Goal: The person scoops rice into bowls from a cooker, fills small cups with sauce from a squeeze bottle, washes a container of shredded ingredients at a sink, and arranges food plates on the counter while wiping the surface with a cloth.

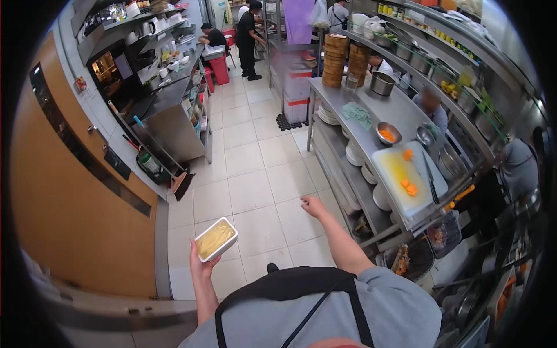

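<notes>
My left hand (203,261) is closed round the lower side of a white rectangular container (216,239), which holds something pale yellow and is tilted above the tiled floor. My right hand (313,206) hangs out in front over the floor, apart from everything. Its fingers are small in the view and look partly curled; whether they hold anything is too small to tell. To its right is the steel worktable (366,129) with a white cutting board (404,180), on which orange pieces (409,187) and a knife (431,178) lie.
A wooden door (87,191) stands at left, with a broom (183,184) and a steel counter (168,116) beyond. Bamboo steamers (335,61) and a bowl (389,133) sit on the worktable. Several people work farther off, one (248,40) standing by the aisle.
</notes>
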Tool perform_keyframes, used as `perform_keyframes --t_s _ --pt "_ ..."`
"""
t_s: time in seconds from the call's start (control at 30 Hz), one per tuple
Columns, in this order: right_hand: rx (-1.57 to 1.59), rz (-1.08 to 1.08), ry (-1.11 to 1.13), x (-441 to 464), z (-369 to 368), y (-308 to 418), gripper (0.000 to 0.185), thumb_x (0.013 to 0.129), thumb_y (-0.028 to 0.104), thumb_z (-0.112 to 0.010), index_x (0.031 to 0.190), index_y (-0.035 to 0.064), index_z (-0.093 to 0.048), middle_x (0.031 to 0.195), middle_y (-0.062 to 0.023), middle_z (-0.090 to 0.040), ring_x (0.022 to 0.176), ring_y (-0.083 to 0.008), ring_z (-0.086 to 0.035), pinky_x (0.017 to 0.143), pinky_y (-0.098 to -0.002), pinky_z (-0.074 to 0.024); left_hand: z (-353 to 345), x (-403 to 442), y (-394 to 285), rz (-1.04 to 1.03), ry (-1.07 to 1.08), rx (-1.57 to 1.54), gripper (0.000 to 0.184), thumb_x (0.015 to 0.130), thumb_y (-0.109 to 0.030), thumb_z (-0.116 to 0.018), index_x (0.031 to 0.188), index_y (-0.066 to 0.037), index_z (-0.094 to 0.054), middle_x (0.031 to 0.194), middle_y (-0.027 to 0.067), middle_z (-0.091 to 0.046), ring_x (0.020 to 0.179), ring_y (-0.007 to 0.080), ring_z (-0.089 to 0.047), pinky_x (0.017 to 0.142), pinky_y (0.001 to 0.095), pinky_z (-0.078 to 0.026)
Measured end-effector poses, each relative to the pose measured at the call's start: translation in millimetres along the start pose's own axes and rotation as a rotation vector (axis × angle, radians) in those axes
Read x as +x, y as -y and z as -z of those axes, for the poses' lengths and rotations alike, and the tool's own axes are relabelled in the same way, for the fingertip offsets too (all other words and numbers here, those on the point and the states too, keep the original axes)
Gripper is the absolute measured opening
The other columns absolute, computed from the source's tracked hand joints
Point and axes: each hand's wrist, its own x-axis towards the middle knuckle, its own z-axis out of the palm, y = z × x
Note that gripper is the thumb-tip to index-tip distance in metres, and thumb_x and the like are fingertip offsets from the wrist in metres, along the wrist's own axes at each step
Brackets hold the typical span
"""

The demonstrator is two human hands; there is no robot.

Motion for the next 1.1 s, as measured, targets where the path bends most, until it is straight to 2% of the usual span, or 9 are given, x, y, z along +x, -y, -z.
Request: perform_keyframes --t_s 0.2,0.27,0.33,0.57,0.67,0.8,0.87,0.9,1.1 --pt "-0.321 -0.435 0.188 31 -9 -118 0.041 0.075 0.033 -0.057 0.107 0.0078 -0.059 0.113 -0.0149 -0.055 0.105 -0.0305 -0.051 0.088 -0.0409 -0.0416 -49 146 -64 0.044 0.159 0.050 0.058 0.084 -0.060 -0.034 0.114 -0.011 -0.045 0.101 0.0106 -0.059 0.080 0.0232 -0.062 0.056 0.0356 -0.054" --pt "-0.557 -0.523 0.354 9 -19 -200 0.033 0.075 0.026 -0.055 0.097 0.0036 -0.062 0.105 -0.0174 -0.058 0.100 -0.0303 -0.054 0.085 -0.0407 -0.0432 -74 190 -84 0.058 0.144 0.078 0.058 0.084 -0.060 -0.033 0.115 -0.011 -0.045 0.101 0.0105 -0.059 0.080 0.0232 -0.062 0.056 0.0357 -0.054" --pt "-0.444 -0.801 0.218 -37 -18 -243 0.035 0.071 0.030 -0.058 0.090 0.0021 -0.063 0.100 -0.0174 -0.060 0.097 -0.0305 -0.056 0.082 -0.0361 -0.0451 -101 233 -105 0.061 0.133 0.112 0.059 0.084 -0.060 -0.033 0.115 -0.011 -0.045 0.101 0.0104 -0.059 0.081 0.0231 -0.062 0.056 0.0358 -0.054" --pt "-0.333 -1.198 0.456 -30 29 -252 0.036 0.071 0.030 -0.059 0.093 0.0028 -0.062 0.101 -0.0197 -0.058 0.097 -0.0315 -0.054 0.081 -0.0392 -0.0441 -185 381 -156 0.060 0.171 0.085 0.059 0.084 -0.061 -0.035 0.115 -0.012 -0.046 0.102 0.0086 -0.059 0.083 0.0226 -0.062 0.058 0.0368 -0.053" --pt "-0.330 -1.111 0.392 87 31 -264 0.033 0.071 0.027 -0.059 0.095 0.0032 -0.061 0.103 -0.0196 -0.057 0.100 -0.0316 -0.053 0.083 -0.0397 -0.0431 -222 437 -183 0.053 0.174 0.067 0.059 0.083 -0.061 -0.036 0.114 -0.013 -0.046 0.102 0.0084 -0.059 0.083 0.0223 -0.062 0.058 0.0365 -0.053" --pt "-0.386 -0.471 0.029 322 41 -180 0.031 0.072 0.023 -0.058 0.097 0.0039 -0.060 0.106 -0.0195 -0.055 0.103 -0.0316 -0.051 0.085 -0.0404 -0.0419 -255 511 -213 0.010 0.136 0.025 0.059 0.083 -0.061 -0.037 0.113 -0.012 -0.047 0.102 0.0075 -0.060 0.082 0.0216 -0.062 0.058 0.0365 -0.052" --pt "-0.287 -0.657 0.289 475 21 -163 0.038 0.075 0.026 -0.057 0.107 0.0067 -0.057 0.116 -0.0171 -0.052 0.112 -0.0291 -0.046 0.092 -0.0382 -0.0384 -268 541 -229 0.007 0.102 0.014 0.059 0.083 -0.061 -0.037 0.113 -0.012 -0.047 0.101 0.0073 -0.060 0.081 0.0216 -0.062 0.058 0.0362 -0.052" --pt "-0.335 -0.420 0.120 535 5 -152 0.042 0.077 0.030 -0.055 0.112 0.0081 -0.055 0.116 -0.0151 -0.053 0.110 -0.0290 -0.048 0.093 -0.0385 -0.0377 -275 559 -235 -0.001 0.078 0.004 0.058 0.083 -0.061 -0.037 0.112 -0.012 -0.048 0.100 0.0071 -0.061 0.080 0.0215 -0.062 0.057 0.0359 -0.052" --pt "0.081 -0.126 -0.113 778 -10 -16 0.039 0.069 0.028 -0.063 0.102 0.0072 -0.061 0.091 -0.0152 -0.063 0.086 -0.0289 -0.060 0.077 -0.0358 -0.0474 -294 691 -272 0.042 0.104 0.042 0.058 0.082 -0.061 -0.038 0.111 -0.012 -0.048 0.099 0.0077 -0.061 0.079 0.0221 -0.062 0.059 0.0356 -0.051"
